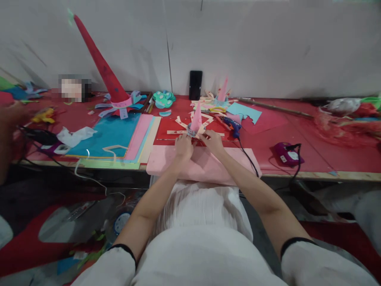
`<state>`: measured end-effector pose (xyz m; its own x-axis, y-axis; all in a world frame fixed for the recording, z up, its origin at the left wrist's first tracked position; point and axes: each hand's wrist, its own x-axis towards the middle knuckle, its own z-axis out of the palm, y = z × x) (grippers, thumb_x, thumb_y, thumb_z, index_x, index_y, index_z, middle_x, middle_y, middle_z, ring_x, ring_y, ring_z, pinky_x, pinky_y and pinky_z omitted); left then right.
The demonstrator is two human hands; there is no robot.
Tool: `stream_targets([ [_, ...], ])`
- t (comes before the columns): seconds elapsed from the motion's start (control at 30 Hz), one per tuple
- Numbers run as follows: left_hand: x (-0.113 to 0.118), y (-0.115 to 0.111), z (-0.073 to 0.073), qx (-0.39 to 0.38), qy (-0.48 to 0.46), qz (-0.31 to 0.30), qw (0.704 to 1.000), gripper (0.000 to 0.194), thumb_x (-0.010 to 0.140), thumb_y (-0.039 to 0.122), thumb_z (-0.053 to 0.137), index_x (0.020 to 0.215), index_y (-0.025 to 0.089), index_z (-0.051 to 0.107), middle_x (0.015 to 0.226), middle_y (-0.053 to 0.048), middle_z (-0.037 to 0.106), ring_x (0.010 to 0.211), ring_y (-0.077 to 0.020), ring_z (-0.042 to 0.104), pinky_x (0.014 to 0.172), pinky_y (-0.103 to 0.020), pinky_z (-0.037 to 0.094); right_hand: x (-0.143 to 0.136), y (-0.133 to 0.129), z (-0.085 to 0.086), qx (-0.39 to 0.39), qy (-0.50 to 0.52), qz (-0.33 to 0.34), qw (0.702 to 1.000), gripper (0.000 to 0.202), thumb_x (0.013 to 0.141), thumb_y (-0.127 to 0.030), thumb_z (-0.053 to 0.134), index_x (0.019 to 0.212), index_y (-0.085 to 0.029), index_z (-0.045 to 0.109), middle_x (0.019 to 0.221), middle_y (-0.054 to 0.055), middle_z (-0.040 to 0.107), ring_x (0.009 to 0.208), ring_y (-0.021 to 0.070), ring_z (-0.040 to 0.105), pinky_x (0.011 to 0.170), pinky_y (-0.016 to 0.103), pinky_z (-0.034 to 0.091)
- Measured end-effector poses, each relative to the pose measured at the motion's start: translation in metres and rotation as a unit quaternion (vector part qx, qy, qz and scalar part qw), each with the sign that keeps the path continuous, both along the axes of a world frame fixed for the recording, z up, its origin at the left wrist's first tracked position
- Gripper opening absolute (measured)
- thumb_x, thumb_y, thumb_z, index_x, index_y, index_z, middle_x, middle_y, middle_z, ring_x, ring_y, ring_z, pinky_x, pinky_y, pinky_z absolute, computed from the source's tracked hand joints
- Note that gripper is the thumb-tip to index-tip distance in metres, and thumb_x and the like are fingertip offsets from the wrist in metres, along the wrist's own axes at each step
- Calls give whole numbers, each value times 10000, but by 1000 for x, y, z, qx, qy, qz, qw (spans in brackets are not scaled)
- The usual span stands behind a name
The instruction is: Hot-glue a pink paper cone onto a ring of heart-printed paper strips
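A small pink paper cone (197, 117) stands upright in front of me, with a patterned blue-grey band (192, 130) round its base. Cream paper strips (176, 132) with red marks spread out from that base. My left hand (183, 147) is closed at the near left side of the band, fingers curled against it. At the near right, my right hand (212, 142) pinches a cream strip (201, 130) beside the cone. The fingertips partly cover the front of the base. Both forearms rest over a pink padded board (166, 159).
A blue glue gun (233, 126) lies right of the cone, its cable crossing the board. Coloured paper sheets (104, 137) and a tall red cone (101, 63) are at left. A phone (195, 85) leans on the wall. A purple box (287, 154) sits at right; another person's hand (12, 119) shows far left.
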<state>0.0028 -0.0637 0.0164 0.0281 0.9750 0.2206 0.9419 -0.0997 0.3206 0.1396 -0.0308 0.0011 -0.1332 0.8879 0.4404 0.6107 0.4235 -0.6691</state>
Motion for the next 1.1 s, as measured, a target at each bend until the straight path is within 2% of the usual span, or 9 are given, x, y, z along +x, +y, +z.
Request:
stream_targets([
  [0.13,3,9,-2,6,-15,-6,1000,223,843,184,447,916,132,651,1097,-149,600,1076,-281,514,931,-419,368,0,-2,3,2,8,15,1000,334,812,-469,498,719,-191,657,745,51,652,675,155,555,679,296,440],
  [0.3,-1,10,-2,9,-24,-13,1000,230,845,158,425,835,171,654,1050,-113,629,1053,-262,535,901,-397,394,15,-2,9,-2,-2,87,996,242,825,-415,520,810,-246,693,856,26,679,826,166,585,779,310,447],
  [0.53,-7,10,4,-9,-39,-27,999,229,847,146,416,781,175,633,959,-98,639,968,-241,566,846,-367,417,36,4,-6,31,-117,116,986,222,862,-306,484,918,-240,689,983,39,653,945,183,572,893,369,433],
  [0.73,-18,16,7,-14,-116,-39,992,133,805,156,510,740,186,623,844,-45,642,793,-168,578,745,-287,435,31,-8,-8,65,-179,132,973,282,888,-269,429,1044,-200,653,1110,50,624,1038,203,534,935,382,420],
  [0.83,-25,17,11,-24,-155,-32,987,110,789,151,534,714,186,608,800,-23,631,722,-135,560,695,-254,429,28,-14,-7,53,-202,126,970,313,895,-271,414,1119,-196,618,1183,51,594,1103,213,512,954,404,406],
  [0.97,-36,14,17,-64,-163,-10,985,76,746,122,569,695,174,592,741,-6,599,691,-125,546,668,-247,418,27,-18,-8,34,-223,103,969,346,905,-272,396,1202,-202,559,1242,41,556,1170,209,482,969,424,387],
  [1.1,-46,6,22,-92,-192,-36,976,88,732,108,568,667,168,574,704,11,568,658,-108,529,635,-231,410,29,-18,-11,31,-234,106,966,366,907,-273,391,1230,-179,533,1270,35,532,1211,188,460,1028,407,348],
])
